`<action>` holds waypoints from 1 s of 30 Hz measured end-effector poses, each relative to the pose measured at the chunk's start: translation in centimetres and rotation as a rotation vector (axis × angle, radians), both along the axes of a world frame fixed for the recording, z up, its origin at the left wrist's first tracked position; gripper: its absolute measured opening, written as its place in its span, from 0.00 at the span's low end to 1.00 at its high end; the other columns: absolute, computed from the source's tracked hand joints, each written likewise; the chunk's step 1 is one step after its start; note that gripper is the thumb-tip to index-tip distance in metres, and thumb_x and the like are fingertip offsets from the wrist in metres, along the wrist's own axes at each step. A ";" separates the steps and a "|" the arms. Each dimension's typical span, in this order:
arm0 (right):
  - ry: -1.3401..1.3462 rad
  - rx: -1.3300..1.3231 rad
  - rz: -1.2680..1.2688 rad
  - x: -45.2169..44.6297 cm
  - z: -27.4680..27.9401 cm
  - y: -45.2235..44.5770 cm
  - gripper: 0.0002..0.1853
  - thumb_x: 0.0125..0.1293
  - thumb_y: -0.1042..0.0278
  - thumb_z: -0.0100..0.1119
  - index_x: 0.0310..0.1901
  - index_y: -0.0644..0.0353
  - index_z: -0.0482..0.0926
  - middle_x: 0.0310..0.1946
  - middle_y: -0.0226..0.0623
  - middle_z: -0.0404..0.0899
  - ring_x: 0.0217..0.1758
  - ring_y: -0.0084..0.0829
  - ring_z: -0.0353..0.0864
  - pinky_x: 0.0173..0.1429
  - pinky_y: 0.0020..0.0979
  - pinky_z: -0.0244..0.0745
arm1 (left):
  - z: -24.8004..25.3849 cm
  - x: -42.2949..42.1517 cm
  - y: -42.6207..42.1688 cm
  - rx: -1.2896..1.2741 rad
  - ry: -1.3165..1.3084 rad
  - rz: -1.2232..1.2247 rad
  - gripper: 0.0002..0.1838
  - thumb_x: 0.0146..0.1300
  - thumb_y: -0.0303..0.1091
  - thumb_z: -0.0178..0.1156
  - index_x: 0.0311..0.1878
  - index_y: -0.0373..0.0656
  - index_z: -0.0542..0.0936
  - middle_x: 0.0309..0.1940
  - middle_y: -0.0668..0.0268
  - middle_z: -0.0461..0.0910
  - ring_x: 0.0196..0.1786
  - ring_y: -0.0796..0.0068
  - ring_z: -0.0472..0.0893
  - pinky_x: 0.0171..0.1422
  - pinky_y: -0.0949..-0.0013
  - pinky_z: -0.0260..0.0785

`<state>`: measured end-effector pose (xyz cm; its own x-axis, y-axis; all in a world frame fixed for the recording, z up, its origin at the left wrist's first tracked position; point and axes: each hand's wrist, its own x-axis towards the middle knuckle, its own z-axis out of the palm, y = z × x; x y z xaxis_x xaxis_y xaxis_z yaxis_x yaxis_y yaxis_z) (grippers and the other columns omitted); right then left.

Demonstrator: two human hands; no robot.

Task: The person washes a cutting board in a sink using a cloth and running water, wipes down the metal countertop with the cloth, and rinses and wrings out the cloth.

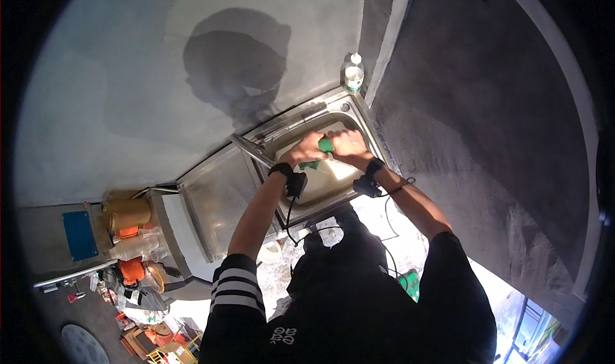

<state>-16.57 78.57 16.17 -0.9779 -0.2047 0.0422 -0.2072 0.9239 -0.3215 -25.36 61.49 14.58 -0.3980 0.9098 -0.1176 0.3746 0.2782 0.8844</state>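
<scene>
A green cloth [325, 145] is stretched between my two hands above a metal sink [288, 215]. My left hand [306, 150] is closed around one side of it, and a loose green end hangs below that hand. Fingers curled, my right hand [350, 147] grips the other side. Both hands are close together over the basin, which looks to hold cloudy water. The sink's faucet [251, 150] reaches in from the left, near my left wrist. Dark straps with small boxes and cables are on both wrists.
A clear bottle with a white top [354, 73] stands at the sink's back right corner. A metal drainboard [221, 194] adjoins the sink on the left. Walls rise behind and to the right. Farther left are containers, bags and a blue board [79, 236].
</scene>
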 end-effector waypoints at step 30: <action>-1.539 -1.446 0.204 1.6 11.5 0.4 0.13 0.56 0.73 0.56 0.42 0.67 0.71 0.22 0.33 0.68 0.19 0.21 0.63 0.18 0.23 0.56 | 11.4 2.6 -1.9 0.331 1.069 0.242 0.22 0.50 0.29 0.62 0.52 0.42 0.79 0.50 0.57 0.78 0.54 0.59 0.77 0.61 0.59 0.70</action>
<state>-14.94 79.00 27.67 -0.3481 -0.8536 -0.3875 0.8125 -0.0685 -0.5789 -22.73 59.58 25.95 -0.3195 0.7190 0.6172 0.9473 0.2587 0.1891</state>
